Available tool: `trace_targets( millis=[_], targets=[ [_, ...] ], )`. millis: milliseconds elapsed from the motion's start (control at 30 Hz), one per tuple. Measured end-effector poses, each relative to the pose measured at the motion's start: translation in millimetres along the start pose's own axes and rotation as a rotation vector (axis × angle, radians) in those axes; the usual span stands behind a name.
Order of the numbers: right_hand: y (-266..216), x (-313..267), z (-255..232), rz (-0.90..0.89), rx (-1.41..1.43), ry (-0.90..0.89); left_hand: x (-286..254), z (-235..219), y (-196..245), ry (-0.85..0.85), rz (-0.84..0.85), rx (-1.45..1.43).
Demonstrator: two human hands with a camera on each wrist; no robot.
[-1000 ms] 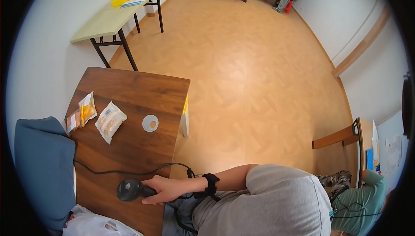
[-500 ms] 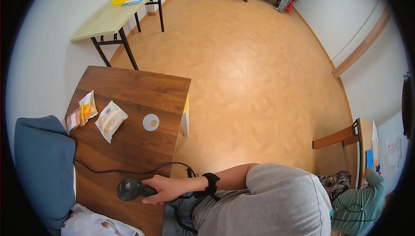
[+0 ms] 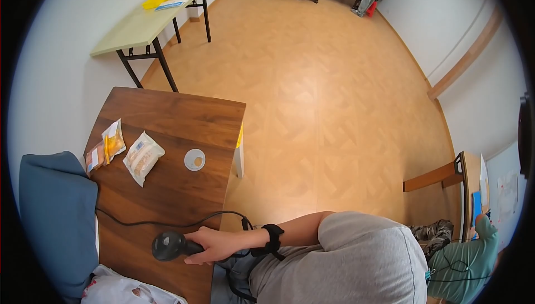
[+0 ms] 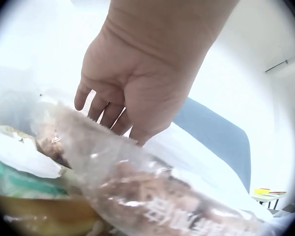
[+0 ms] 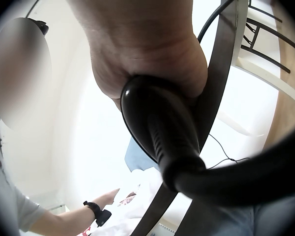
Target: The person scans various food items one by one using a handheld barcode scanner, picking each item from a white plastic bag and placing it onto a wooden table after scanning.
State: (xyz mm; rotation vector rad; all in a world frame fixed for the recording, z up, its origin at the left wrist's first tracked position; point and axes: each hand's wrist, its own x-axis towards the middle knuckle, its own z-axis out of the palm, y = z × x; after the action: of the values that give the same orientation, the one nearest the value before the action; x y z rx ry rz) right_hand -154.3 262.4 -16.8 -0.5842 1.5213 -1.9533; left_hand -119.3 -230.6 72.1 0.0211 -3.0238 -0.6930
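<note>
My right hand (image 3: 214,244) grips the handle of a black barcode scanner (image 3: 167,246) over the near part of the brown table (image 3: 184,123). In the right wrist view, the rounded black handle end of the scanner (image 5: 160,118) sticks out below the palm, with its ribbed cable leading off. My left hand (image 4: 132,83) reaches down at a white plastic bag, with fingers fairly straight. A clear package of brown food (image 4: 132,182) covers its fingertips in the left wrist view. Around them lie other wrapped foods. The head view shows the white plastic bag (image 3: 122,290) but not the left hand.
Two snack packages (image 3: 113,140) and a pale food package (image 3: 144,158) lie on the table, near a round white lid (image 3: 194,160). A black cable (image 3: 161,221) crosses it. A blue padded back (image 3: 58,215) stands at the left. Another person (image 3: 462,270) is at the lower right.
The right hand and scanner stay nearly in place, and the packages and lid lie as before. At the right edge, the other person's arm has shifted slightly.
</note>
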Motion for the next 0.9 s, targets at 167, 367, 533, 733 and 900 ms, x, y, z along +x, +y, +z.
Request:
trace_targets(
  millis=[167,367,533,733,900],
  targets=[
    [4.1,0.7,0.7,0.005,0.026,0.008,17.7,1.0,16.0,-0.075,0.030,0.030],
    [0.2,-2.5,-5.0,0.083,-0.074,0.051,-52.3,-57.7,136.6,-0.115,-0.319,0.087],
    [3.2,1.0,0.1,0.077,-0.043,0.022,49.6,-35.6,226.0,-0.285,-0.028,-0.414],
    [11.9,-4.4,-4.9,0.099,0.020,0.059,208.6,74.8,190.2,-0.009,0.071,-0.280],
    [-1.5,-3.9,-8.4,0.017,-0.111,0.062,295.6,154.9,160.7,0.240,0.465,-0.039]
  ],
)
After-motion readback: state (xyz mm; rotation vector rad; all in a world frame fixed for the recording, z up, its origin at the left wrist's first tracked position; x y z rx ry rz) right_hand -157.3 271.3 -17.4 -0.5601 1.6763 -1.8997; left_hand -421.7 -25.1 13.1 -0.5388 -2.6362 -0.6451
